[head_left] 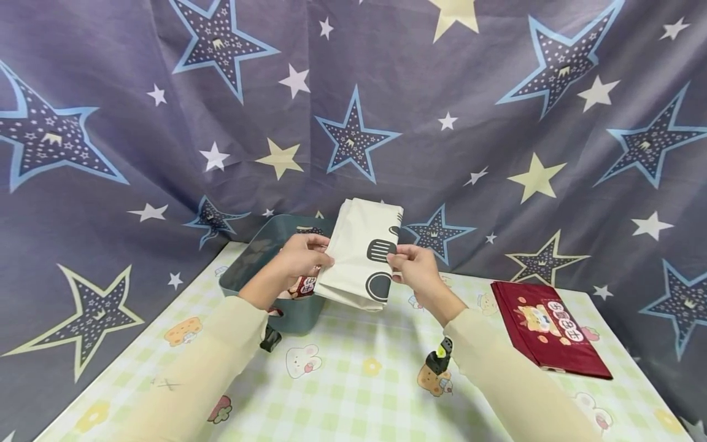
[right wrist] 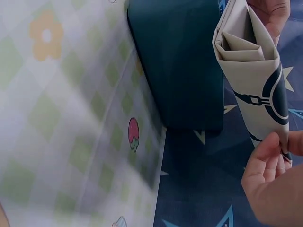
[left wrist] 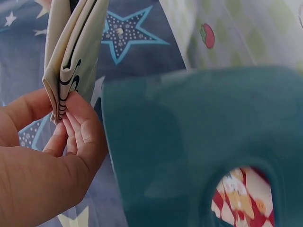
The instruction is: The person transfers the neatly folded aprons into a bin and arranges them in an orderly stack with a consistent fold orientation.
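Note:
A folded cream fabric piece (head_left: 356,245) with dark printed shapes is held up over the table in front of me, tilted. Its left edge is pinched between the thumb and fingers of my left hand (head_left: 304,255), beside a teal plastic bin (head_left: 301,318). My right hand (head_left: 418,269) pinches the opposite, printed edge. Several stacked layers of the folded fabric (left wrist: 71,52) show in the left wrist view, and the right wrist view shows its pleated end (right wrist: 246,52). Inside the bin lie red and light printed items (head_left: 305,286), partly hidden by my left hand and the fabric.
A folded dark red fabric piece (head_left: 544,331) with a cartoon animal print lies on the right of the table. The green-checked tablecloth (head_left: 353,393) carries small cartoon prints. Behind the table hangs a dark curtain (head_left: 420,166) with stars.

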`<state>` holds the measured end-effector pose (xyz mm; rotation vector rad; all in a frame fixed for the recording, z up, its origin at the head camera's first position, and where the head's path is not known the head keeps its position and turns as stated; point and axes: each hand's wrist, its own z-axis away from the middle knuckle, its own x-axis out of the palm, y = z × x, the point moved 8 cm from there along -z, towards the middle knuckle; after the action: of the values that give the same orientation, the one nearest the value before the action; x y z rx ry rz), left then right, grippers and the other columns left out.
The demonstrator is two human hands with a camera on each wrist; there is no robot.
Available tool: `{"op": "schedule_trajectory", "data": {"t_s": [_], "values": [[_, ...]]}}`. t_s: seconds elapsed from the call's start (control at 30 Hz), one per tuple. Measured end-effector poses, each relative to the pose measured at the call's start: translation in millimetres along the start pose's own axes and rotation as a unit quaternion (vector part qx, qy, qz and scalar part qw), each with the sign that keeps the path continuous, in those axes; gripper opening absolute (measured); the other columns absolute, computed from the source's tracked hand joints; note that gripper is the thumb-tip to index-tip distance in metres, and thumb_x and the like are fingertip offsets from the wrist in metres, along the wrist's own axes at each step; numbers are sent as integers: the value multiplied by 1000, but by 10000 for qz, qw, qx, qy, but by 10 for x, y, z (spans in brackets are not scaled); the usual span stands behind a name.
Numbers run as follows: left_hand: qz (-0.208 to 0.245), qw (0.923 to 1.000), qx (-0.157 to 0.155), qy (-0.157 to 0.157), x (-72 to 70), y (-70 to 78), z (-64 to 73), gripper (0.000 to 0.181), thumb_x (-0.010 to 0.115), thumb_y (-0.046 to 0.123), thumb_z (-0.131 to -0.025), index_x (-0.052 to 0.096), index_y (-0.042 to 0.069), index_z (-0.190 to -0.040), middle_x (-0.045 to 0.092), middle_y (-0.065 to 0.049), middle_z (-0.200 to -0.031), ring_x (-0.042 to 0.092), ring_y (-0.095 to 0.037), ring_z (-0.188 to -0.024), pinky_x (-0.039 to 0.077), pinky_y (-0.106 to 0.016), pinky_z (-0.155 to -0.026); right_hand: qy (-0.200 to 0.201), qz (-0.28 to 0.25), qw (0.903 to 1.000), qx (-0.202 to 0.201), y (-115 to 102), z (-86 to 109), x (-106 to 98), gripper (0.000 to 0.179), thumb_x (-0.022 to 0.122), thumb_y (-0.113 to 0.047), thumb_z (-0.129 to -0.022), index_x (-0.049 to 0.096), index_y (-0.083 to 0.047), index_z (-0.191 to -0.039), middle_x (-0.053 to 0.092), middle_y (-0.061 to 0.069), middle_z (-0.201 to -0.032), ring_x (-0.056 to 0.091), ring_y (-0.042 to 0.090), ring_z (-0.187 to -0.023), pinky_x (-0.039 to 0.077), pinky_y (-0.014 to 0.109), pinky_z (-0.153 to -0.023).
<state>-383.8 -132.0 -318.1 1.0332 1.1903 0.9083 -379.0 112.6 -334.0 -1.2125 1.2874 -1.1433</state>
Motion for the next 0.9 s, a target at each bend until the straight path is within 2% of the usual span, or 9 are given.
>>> {"op": "schedule_trajectory", "data": {"t_s": [0.23, 0.43, 0.57, 0.73, 0.9], "values": [[-155, 9999, 12, 19, -167, -11, 1, 52, 72, 3, -90, 55, -1, -139, 55, -16, -130, 59, -23, -103, 56, -30, -73, 82, 29, 10000, -42, 5, -40, 165, 22, 67, -3, -97, 66, 2, -118, 66, 4, -91, 62, 12, -77, 56, 25, -67], [-318, 9994, 18, 132, -377, -2, 24, 53, 71, 3, -90, 54, -2, -139, 54, -15, -126, 58, -19, -97, 55, -27, -71, 144, -185, 9996, -130, -65, -65, 370, 21, 69, -2, -95, 67, 3, -115, 68, 4, -88, 63, 11, -73, 56, 26, -65], [-353, 9993, 80, 76, -493, 28, 23, 55, 70, 2, -90, 51, -3, -142, 53, -17, -127, 61, -18, -90, 57, -28, -69, 223, -246, 9993, -196, -86, -97, 486, 20, 69, -2, -95, 68, 4, -115, 69, 5, -89, 64, 11, -73, 56, 25, -65], [-559, 9984, 59, 21, -652, 43, 39, 56, 67, 5, -94, 48, -2, -146, 53, -21, -135, 63, -22, -100, 58, -32, -76, 204, -264, 9990, -287, -121, -123, 643, 20, 69, -2, -95, 68, 4, -114, 70, 6, -88, 63, 11, -72, 57, 26, -66], [-767, 9970, 22, 79, -781, 20, 39, 57, 68, 7, -94, 47, -3, -147, 52, -21, -135, 60, -25, -108, 57, -33, -81, 90, -418, 9985, -331, -110, -164, 780, 23, 69, -2, -96, 67, 5, -118, 69, 7, -89, 64, 13, -73, 59, 28, -69]]}}
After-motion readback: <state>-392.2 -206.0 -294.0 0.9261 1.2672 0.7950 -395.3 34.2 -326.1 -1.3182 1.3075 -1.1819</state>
